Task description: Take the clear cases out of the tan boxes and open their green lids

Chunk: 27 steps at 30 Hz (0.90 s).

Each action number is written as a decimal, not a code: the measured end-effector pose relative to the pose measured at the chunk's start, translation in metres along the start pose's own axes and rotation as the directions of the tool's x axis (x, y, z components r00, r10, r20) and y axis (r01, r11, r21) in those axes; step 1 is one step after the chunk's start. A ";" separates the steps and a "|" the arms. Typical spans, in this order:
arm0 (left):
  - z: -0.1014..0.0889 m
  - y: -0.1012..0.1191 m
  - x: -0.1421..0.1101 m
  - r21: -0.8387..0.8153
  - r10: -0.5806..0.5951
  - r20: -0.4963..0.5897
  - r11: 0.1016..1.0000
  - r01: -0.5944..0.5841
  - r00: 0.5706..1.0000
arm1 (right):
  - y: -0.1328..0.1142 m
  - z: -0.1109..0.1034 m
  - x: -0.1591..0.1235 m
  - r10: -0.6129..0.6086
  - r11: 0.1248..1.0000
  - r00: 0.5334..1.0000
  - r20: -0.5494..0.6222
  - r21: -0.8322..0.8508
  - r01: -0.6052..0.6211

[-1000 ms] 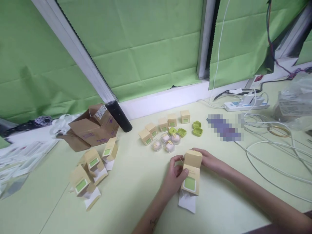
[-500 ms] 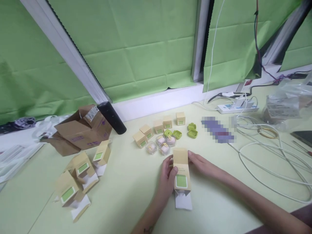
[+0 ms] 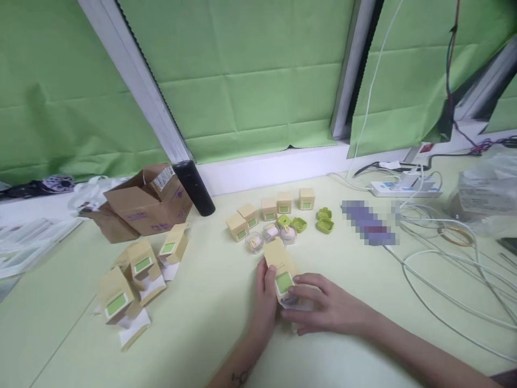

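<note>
A small tan cardboard box (image 3: 280, 265) with a green label stands tilted between my two hands. My left hand (image 3: 265, 291) grips its left side, thumb on the front face. Curled round the lower right end is my right hand (image 3: 327, 304), its fingers on the label edge and at the opening. Something shiny shows at that opening, partly hidden by the fingers. Beyond the box sit several clear-wrapped pale pink items with yellow ties, such as this wrapped pink item (image 3: 254, 242). Next to them lie green flower-shaped pieces, among them a green cup (image 3: 299, 224).
Closed small boxes (image 3: 269, 209) stand at the back. Opened boxes (image 3: 117, 296) with flaps out lie left, before a brown carton (image 3: 149, 207) and a black cylinder (image 3: 194, 188). Right are a blurred-out purple object (image 3: 367, 222), white cables (image 3: 436, 258) and a power strip (image 3: 404, 188).
The box has tilted and shifted a little left. My right hand has moved from its upper right side down to the lower opening. The view has shifted slightly.
</note>
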<state>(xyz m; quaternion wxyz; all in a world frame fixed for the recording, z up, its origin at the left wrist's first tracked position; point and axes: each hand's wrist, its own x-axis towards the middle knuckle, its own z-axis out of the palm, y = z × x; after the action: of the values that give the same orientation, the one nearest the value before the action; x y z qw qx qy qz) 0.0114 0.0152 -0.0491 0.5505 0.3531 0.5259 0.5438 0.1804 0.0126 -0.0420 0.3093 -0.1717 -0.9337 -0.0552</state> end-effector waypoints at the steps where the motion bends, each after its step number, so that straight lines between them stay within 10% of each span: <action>1: 0.000 0.000 0.000 0.003 -0.007 0.004 1.000 0.007 1.000 | 0.000 0.000 0.001 -0.009 1.000 1.000 0.005 -0.013 0.009; 8: -0.003 0.002 0.005 0.072 0.073 0.054 0.994 -0.077 0.996 | 0.004 0.006 -0.004 0.201 0.967 0.979 0.023 0.153 -0.202; 17: 0.004 -0.004 0.001 0.001 0.075 0.084 0.997 -0.075 0.994 | -0.003 -0.002 -0.002 0.581 0.675 0.794 0.181 0.438 -0.594; 27: 0.004 -0.003 -0.003 -0.002 0.139 0.261 0.990 -0.144 0.955 | 0.001 0.008 -0.012 0.468 0.855 0.873 -0.133 0.316 -0.411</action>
<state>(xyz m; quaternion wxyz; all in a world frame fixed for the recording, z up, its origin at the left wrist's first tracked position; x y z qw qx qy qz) 0.0162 0.0128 -0.0510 0.5714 0.4628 0.4273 0.5261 0.1852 0.0123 -0.0558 0.4292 -0.3296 -0.8306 0.1315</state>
